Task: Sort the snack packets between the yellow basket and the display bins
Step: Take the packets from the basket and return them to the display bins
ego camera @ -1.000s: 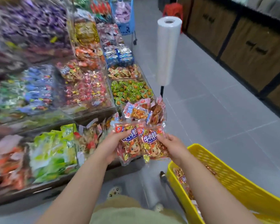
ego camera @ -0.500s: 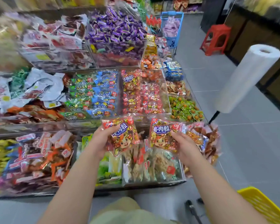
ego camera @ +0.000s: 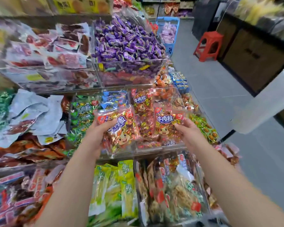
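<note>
**Nearest tier of the shelf.** Rigid clear acrylic display bins [ego camera: 135, 174] stand side by side. One holds glossy yellow-green film packets [ego camera: 115, 185] standing on end. The bin to its right holds crinkled clear bags with red labels [ego camera: 170, 190]. Two bare forearms extend over this tier.

**Middle tier.** The left hand [ego camera: 97, 133] grips a flat oblong clear plastic packet of red-and-gold foil cubes [ego camera: 121, 133] bearing a blue label and a cartoon face. The thumb lies on its front near the upper left corner and the fingers curl behind. The packet's long axis leans, with the top edge pointing far-left.

The right hand [ego camera: 189, 133] grips a second packet of the same kind [ego camera: 166, 123] at its right edge, thumb in front and fingers behind. This one is upright, label level, with its long axis pointing toward the far tiers.

The two packets are apart. Both are held over the front edge of a clear middle-tier bin [ego camera: 156, 149] stocked with identical packets. Small green-and-orange wrapped sweets [ego camera: 203, 126] lie to its right.

**Upper tier.** A clear bin is heaped with purple twist-wrapped sweets [ego camera: 126, 43]. Flat vacuum packs with dark red contents [ego camera: 56, 46] lie to its left.

**Grey tiled floor [ego camera: 220, 89].** A blue plastic basket [ego camera: 169, 46] stands at the shelf's far end, with a red plastic stool [ego camera: 209, 46] beyond it. A blurred white roll of thin plastic film [ego camera: 261, 104] shows at the right.
</note>
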Demonstrator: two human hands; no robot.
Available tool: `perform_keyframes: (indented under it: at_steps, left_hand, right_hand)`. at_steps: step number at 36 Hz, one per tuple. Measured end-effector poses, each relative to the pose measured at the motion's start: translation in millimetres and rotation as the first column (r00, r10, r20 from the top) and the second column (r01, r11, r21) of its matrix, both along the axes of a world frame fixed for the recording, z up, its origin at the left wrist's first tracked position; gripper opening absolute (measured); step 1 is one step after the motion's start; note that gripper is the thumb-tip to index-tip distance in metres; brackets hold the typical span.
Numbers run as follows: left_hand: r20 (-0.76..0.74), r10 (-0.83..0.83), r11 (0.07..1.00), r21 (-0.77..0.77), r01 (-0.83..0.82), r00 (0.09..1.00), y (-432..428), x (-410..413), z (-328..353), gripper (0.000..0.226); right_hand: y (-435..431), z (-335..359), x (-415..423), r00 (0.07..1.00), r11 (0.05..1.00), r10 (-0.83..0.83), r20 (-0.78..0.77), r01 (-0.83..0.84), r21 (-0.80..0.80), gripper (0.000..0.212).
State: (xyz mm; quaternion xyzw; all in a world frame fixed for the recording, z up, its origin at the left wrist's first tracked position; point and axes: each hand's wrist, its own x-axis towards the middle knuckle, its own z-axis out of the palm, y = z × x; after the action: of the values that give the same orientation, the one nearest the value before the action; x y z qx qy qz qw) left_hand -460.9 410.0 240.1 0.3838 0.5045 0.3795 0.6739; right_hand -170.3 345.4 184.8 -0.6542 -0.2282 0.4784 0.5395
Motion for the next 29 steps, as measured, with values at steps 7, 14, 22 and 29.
perform_keyframes:
  at_steps: [7, 14, 22, 29]
  left_hand:
    - [0.046, 0.097, 0.992, -0.081, -0.093, 0.994, 22, -3, 0, 0.025]
    - [0.008, 0.113, 0.990, -0.085, -0.112, 0.994, 42, 0, -2, 0.045]
    - [0.020, 0.160, 0.980, -0.120, -0.156, 0.987, 46, 8, -15, 0.046]
    - [0.007, 0.173, 0.979, -0.110, -0.171, 0.985, 48, 18, -17, 0.043]
  right_hand:
    - [91, -2, -14, 0.972, 0.986, 0.157, 0.176, -0.144, -0.086, 0.060]
    - [159, -36, -22, 0.803, 0.950, 0.312, 0.507, -0.271, -0.155, 0.052]
    - [154, -68, -17, 0.580, 0.917, 0.397, 0.712, -0.282, -0.282, 0.090]
    - [177, -74, -25, 0.588, 0.965, 0.261, 0.765, -0.160, -0.207, 0.084]
